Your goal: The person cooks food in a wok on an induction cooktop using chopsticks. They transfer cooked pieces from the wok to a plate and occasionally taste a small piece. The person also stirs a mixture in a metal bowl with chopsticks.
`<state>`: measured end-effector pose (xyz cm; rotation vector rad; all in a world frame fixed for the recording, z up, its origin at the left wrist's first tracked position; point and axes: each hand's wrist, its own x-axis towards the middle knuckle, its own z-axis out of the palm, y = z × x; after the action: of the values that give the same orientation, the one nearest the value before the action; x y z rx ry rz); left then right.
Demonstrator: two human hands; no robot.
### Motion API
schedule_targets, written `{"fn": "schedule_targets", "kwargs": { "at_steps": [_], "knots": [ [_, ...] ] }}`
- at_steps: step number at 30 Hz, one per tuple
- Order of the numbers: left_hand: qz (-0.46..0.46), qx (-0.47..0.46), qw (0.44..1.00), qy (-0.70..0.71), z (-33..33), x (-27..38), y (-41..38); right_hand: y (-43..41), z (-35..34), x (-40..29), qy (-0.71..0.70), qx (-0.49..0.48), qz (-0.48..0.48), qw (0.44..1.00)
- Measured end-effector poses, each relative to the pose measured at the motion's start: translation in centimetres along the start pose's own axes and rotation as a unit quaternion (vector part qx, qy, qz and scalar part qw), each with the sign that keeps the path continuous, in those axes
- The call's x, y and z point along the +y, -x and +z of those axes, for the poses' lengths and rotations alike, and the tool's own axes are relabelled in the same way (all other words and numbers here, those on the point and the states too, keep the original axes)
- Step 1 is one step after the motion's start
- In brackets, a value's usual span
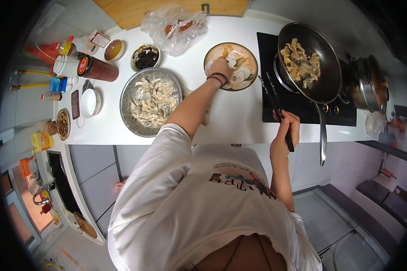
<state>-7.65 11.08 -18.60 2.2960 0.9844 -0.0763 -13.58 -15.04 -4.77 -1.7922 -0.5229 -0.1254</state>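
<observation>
A floral plate [246, 56] lies on the white counter. My left hand [221, 68], with beaded bracelets at the wrist, is over its left half; the fingertips are hard to make out, and whether they hold anything is unclear. In my right hand [286, 127] is a pair of black chopsticks [273, 96], their tips pointing up and left between the plate and the hob. Browned battered pieces [305, 64] sit in a dark wok [330, 81] on the black hob. Left of my forearm stands a metal bowl [123, 111] of pale coated strips [152, 101].
The wok's handle [322, 135] juts past the counter's front edge. A lidded pot [373, 84] stands far right. Behind the metal bowl are a bowl of dark food [145, 58] and a plastic bag [174, 40]. A jar [100, 68], a white bowl [90, 103] and a phone [75, 104] lie left.
</observation>
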Motion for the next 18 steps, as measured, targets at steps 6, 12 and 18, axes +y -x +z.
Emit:
{"fn": "schedule_targets", "kwargs": {
  "at_steps": [6, 12, 18],
  "knots": [
    [-0.017, 0.001, 1.0, 0.023, 0.0, -0.3, -0.4, 0.8, -0.5, 0.7, 0.011, -0.021, 0.02, 1.0],
    [0.073, 0.039, 0.903, 0.421, -3.2, -3.0, 2.1, 0.4, 0.7, 0.5, -0.019, 0.003, 0.001, 1.0],
    [0.025, -0.087, 0.626, 0.774, -11.4, -1.6, 9.8, -0.5, 3.0, -0.9, -0.044, -0.02, -0.027, 0.998]
  ]
}}
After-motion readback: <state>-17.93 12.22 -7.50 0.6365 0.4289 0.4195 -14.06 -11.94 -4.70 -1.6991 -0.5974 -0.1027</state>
